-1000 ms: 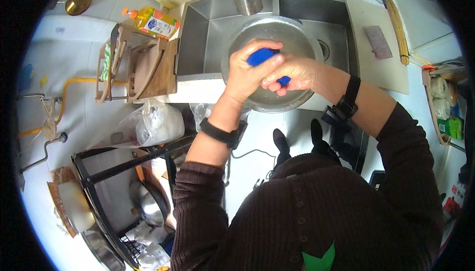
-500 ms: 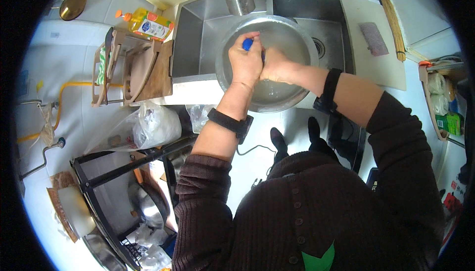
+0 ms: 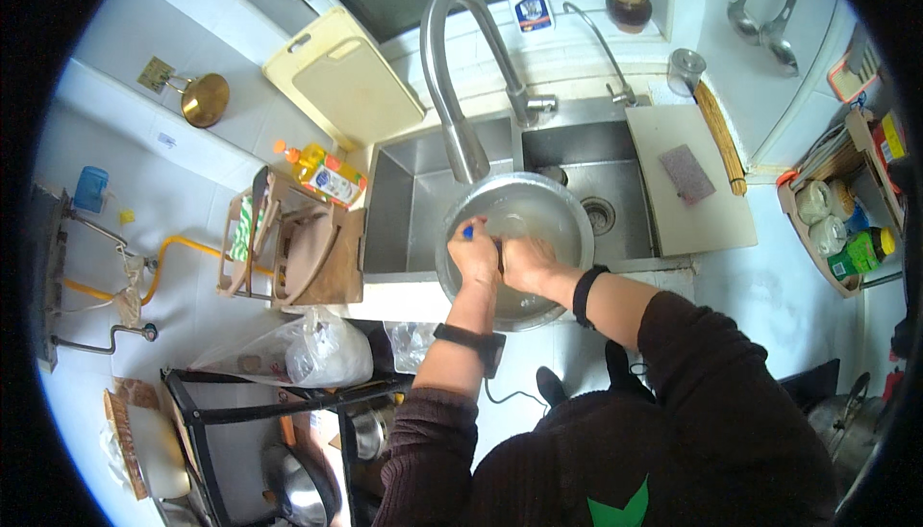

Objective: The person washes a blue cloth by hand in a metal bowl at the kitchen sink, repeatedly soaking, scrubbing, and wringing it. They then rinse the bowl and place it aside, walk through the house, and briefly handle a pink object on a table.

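Both my hands are over a large round metal basin [image 3: 565,217] that rests on the front edge of the double sink [image 3: 413,166]. My left hand [image 3: 473,258] is closed around a blue-ended tool [image 3: 468,233]; its blue end shows by the thumb, and the rest is hidden in the fist. My right hand [image 3: 527,265] lies close against the left, fingers curled down into the basin. What it grips, if anything, is hidden. Cloudy liquid seems to lie in the basin. The arched faucet [image 3: 464,147] hangs just behind the rim.
A pale board [image 3: 707,210] with a pinkish scouring pad [image 3: 686,174] covers the sink's right end. To the left stand a yellow soap bottle [image 3: 327,176], a wooden rack [image 3: 308,248] and a leaning cutting board [image 3: 336,75]. A white spray bottle [image 3: 529,3] stands behind the faucet.
The view has tilted up, so more of the faucet and the back ledge shows. Both hands stay together over the basin, and the left still holds the blue-ended tool.
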Tool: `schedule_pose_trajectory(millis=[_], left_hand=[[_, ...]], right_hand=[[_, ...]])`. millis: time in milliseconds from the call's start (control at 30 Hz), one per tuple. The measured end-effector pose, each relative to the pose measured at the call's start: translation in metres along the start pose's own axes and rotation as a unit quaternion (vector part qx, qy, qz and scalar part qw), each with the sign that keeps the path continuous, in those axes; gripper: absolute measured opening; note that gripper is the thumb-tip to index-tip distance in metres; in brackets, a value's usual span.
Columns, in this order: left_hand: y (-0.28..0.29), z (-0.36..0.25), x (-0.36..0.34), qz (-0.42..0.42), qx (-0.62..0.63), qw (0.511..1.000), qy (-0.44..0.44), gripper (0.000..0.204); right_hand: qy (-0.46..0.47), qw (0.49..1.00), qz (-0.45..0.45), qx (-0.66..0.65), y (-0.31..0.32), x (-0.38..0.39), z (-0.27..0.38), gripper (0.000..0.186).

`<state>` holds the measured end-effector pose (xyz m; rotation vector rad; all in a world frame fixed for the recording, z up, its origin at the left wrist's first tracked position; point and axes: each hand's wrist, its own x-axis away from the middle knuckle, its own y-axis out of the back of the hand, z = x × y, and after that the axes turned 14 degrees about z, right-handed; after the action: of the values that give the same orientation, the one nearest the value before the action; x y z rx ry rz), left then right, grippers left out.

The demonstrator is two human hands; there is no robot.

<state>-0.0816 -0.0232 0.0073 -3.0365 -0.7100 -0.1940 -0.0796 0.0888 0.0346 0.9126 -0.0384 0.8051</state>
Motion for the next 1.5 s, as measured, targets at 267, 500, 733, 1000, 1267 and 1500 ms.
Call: schedule_pose_trajectory(millis=[267, 500, 733, 1000, 1267, 1500], left_hand=[[-0.004, -0.01, 0.01, -0.043, 0.112, 0.991, 0.064, 0.014], [0.002, -0.02, 0.003, 0.058, 0.198, 0.978, 0.022, 0.029], [0.044, -0.052, 0.027, 0.253, 0.133, 0.957, 0.057, 0.071], [0.059, -0.08, 0.054, 0.324, 0.076, 0.942, 0.046, 0.083], [0.064, -0.115, 0.064, 0.295, 0.159, 0.942, -0.01, 0.082], [0.063, -0.15, 0.064, 0.307, 0.111, 0.944, -0.046, 0.074]], right_hand=[[0.043, 0.997, -0.047, 0.042, -0.009, 0.008, -0.006, 0.025], [0.092, 0.977, -0.189, 0.031, -0.006, 0.007, -0.011, 0.033], [0.234, 0.871, 0.1, -0.419, 0.048, 0.029, -0.033, 0.059], [0.328, 0.924, -0.117, -0.158, 0.067, 0.025, -0.035, 0.025], [0.228, 0.968, -0.026, -0.097, 0.101, 0.067, -0.024, 0.036], [0.177, 0.98, -0.082, 0.034, 0.13, 0.081, -0.022, 0.021]])
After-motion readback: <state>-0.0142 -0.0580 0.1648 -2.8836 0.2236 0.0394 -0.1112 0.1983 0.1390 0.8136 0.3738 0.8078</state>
